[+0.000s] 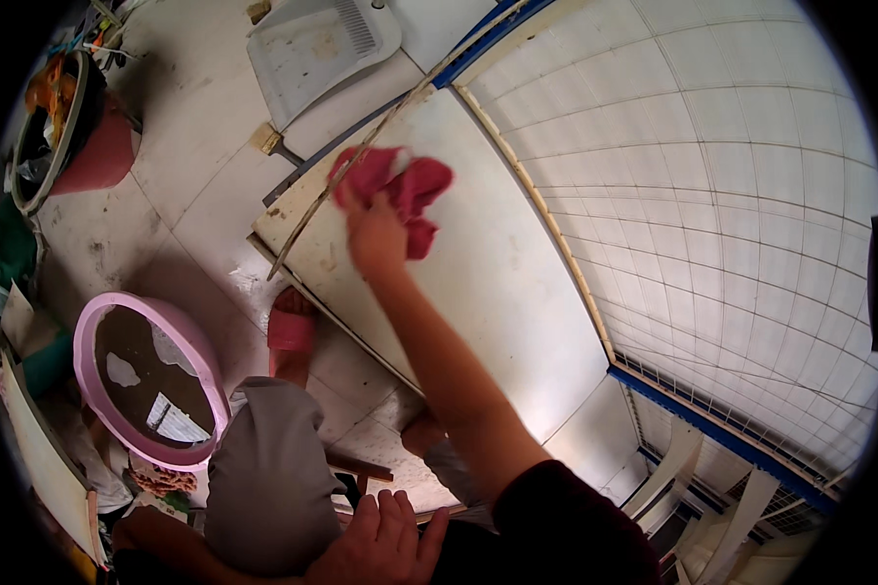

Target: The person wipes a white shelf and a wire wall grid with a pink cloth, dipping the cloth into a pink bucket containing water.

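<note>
A crumpled red cloth (421, 185) with a pale patch lies against a flat, off-white panel (458, 292). My right hand (376, 234) presses on the cloth near the panel's far left end, with its fingers bent into the fabric. The right arm stretches out from a dark sleeve. Low in the view, my left hand (388, 541) rests near my lap, fingers extended and holding nothing. Beside my grey-clad knee stands a pink basin (86, 361) of murky water with patches of foam on it.
A thin stick (307, 219) slants across the panel's corner. Beyond lie a grey dustpan (307, 58) and a brush (266, 138). A full bin (102, 156) stands far left. White tiled sheeting with wire grid (693, 185) rises at right, edged by a blue frame (722, 429).
</note>
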Available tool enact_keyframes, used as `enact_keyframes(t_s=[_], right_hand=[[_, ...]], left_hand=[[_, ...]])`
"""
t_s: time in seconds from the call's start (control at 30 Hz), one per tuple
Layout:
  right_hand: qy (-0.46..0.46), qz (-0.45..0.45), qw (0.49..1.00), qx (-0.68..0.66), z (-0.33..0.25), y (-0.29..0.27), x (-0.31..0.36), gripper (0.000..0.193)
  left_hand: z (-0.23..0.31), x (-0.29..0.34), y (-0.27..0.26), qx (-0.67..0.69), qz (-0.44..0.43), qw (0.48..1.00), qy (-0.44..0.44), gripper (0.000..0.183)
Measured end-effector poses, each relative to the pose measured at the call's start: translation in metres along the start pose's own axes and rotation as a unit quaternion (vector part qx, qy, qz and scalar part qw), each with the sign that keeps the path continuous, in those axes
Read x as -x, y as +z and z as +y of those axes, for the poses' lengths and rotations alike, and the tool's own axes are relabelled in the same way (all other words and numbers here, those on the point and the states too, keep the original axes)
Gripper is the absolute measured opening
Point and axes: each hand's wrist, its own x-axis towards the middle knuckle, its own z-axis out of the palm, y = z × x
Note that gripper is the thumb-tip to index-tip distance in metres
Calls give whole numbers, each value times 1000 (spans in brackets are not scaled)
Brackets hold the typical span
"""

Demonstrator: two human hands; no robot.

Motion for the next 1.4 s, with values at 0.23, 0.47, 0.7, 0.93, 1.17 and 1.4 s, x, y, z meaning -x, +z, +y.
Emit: enact_keyframes(t_s=[0.23,0.47,0.7,0.93,1.17,1.4], right_hand=[[-48,-112,992,-41,3,-23,83,43],[33,156,985,66,43,-71,79,48],[-115,25,991,70,37,-18,64,55],[-17,148,983,109,108,-34,-58,46],[-74,128,982,114,60,-2,-114,46],[-117,122,985,24,102,-31,-148,57]], left_hand=[[-3,6,6,18,10,1000,-5,36],[-7,9,6,18,29,999,-20,35],[-18,8,1,11,24,999,-19,36],[-25,11,0,-5,-5,999,-44,36],[-34,5,-6,-50,-31,997,-44,38],[-37,3,-2,-75,-27,996,-47,39]])
